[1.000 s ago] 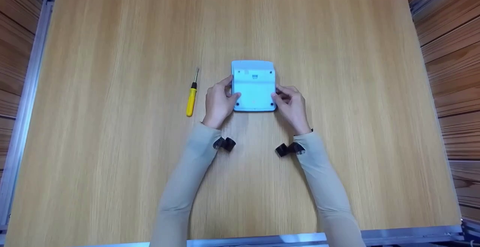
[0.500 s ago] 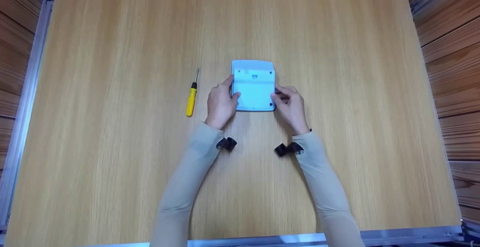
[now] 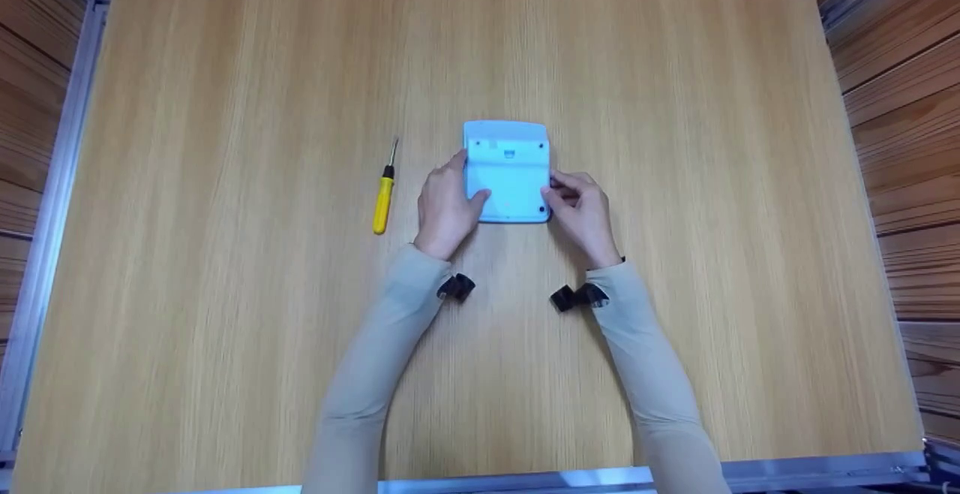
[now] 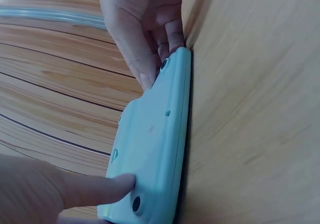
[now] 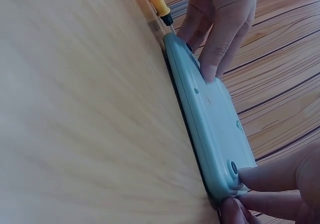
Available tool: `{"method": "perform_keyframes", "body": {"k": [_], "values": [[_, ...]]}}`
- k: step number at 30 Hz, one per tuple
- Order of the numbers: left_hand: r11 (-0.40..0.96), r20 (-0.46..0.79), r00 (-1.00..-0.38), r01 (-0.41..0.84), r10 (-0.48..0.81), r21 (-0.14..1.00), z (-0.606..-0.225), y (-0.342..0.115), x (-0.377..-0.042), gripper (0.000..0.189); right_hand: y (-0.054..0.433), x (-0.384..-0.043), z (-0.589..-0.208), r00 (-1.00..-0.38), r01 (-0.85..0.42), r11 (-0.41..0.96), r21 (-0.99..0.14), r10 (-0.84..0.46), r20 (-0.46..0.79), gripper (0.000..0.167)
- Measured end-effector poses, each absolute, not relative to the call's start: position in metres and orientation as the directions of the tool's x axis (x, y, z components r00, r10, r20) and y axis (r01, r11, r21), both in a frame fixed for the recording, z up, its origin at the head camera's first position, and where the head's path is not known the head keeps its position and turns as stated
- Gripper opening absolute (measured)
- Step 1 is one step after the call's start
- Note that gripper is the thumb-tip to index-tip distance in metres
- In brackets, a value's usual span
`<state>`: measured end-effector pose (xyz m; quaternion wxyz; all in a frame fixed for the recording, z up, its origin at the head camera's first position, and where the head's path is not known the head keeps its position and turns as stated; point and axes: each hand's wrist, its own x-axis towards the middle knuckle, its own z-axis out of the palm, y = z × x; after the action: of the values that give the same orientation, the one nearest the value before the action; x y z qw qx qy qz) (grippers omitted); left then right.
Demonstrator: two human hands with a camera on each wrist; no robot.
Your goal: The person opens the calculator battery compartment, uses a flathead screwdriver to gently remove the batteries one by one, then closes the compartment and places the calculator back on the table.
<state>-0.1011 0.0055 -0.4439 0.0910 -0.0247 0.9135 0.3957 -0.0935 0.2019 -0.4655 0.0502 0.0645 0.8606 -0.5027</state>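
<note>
A light blue calculator (image 3: pixel 511 177) lies face down on the wooden table, its back showing a small battery-cover latch and dark round feet near the corners. On its left side my left hand (image 3: pixel 446 210) holds the edge, fingers along the side and thumb laid flat over the back. The left wrist view shows that thumb (image 4: pixel 117 186) beside a dark foot (image 4: pixel 136 204). My right hand (image 3: pixel 585 212) pinches the right edge near the lower corner. Seen from the right wrist, its thumb (image 5: pixel 270 176) touches the back next to another foot (image 5: pixel 233 167), with fingers at the underside.
A yellow-handled screwdriver (image 3: pixel 383 197) lies left of my left hand, its tip pointing away. Metal rails (image 3: pixel 525 481) run along the table's front and sides. Wood-panelled walls (image 3: pixel 911 179) stand around. Small black wrist cameras (image 3: pixel 456 287) sit on both sleeves.
My left hand has shifted slightly right, and its thumb now reaches farther over the calculator's back, covering the lower left foot in the head view. The right hand and calculator look nearly still.
</note>
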Motion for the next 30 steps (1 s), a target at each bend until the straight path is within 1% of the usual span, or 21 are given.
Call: {"method": "perform_keyframes", "body": {"k": [6, 8, 12, 17, 19, 21, 25, 30], "values": [[0.702, -0.224, -0.971, -0.104, 0.081, 0.704, -0.445, 0.01, -0.102, 0.097, 0.202, -0.095, -0.466, -0.985, 0.167, 0.499, -0.851, 0.056, -0.161, 0.037], [0.712, -0.222, -0.97, -0.085, 0.1, 0.697, -0.446, 0.011, -0.102, 0.102, 0.203, -0.095, -0.466, -0.985, 0.166, 0.513, -0.842, 0.051, -0.163, 0.037], [0.723, -0.222, -0.967, -0.064, 0.126, 0.688, -0.449, 0.011, -0.104, 0.102, 0.203, -0.096, -0.464, -0.985, 0.168, 0.523, -0.836, 0.049, -0.167, 0.042], [0.716, -0.238, -0.963, -0.076, 0.129, 0.694, -0.45, 0.01, -0.106, 0.101, 0.2, -0.096, -0.46, -0.99, 0.134, 0.538, -0.832, 0.037, -0.135, 0.061], [0.712, -0.242, -0.962, -0.082, 0.126, 0.698, -0.449, 0.011, -0.106, 0.1, 0.197, -0.097, -0.457, -0.994, 0.1, 0.568, -0.817, 0.02, -0.107, 0.065], [0.704, -0.241, -0.962, -0.086, 0.125, 0.705, -0.449, 0.011, -0.106, 0.1, 0.193, -0.099, -0.455, -0.997, 0.063, 0.609, -0.791, 0.007, -0.074, 0.065], [0.687, -0.247, -0.96, -0.094, 0.128, 0.72, -0.45, 0.012, -0.106, 0.1, 0.188, -0.103, -0.451, -1.0, 0.007, 0.678, -0.735, -0.013, -0.021, 0.061], [0.687, -0.263, -0.957, -0.107, 0.126, 0.719, -0.45, 0.011, -0.108, 0.1, 0.187, -0.107, -0.451, -0.999, -0.043, 0.691, -0.722, -0.054, 0.008, 0.056]]}}
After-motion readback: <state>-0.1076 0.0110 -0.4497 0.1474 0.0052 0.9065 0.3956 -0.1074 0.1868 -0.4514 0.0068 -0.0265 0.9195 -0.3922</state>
